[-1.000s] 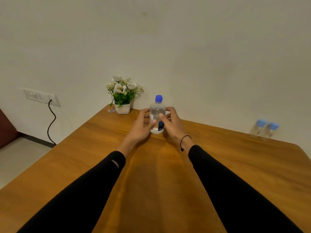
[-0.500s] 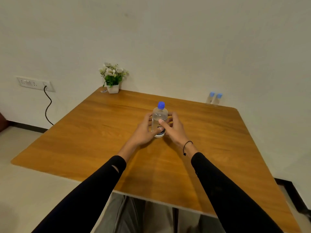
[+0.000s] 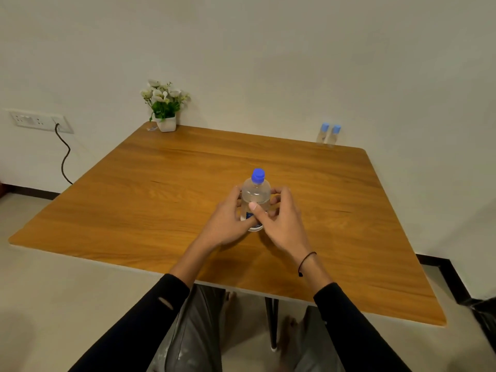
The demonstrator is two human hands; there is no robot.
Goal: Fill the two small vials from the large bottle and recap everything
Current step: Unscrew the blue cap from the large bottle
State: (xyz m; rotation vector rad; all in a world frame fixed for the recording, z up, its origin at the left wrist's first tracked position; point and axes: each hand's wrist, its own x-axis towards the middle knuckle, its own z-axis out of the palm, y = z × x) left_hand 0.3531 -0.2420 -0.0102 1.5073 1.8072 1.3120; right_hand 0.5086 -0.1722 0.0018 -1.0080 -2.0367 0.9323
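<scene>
A clear large bottle (image 3: 255, 194) with a blue cap (image 3: 258, 175) stands upright near the middle of the wooden table (image 3: 161, 189). My left hand (image 3: 228, 221) wraps its left side and my right hand (image 3: 281, 218) wraps its right side, thumb across the front. The cap is on. Two small clear vials (image 3: 328, 134) with light blue caps stand side by side at the table's far right corner, against the wall, well beyond both hands.
A small white pot of white flowers (image 3: 164, 106) stands at the far left corner. A wall socket (image 3: 37, 120) with a black cable (image 3: 64, 157) is on the left wall. My legs show under the table's near edge.
The bottle, held in both hands, has come from the far side beside the flower pot to the table's middle. The view has pulled back and down, showing the whole table.
</scene>
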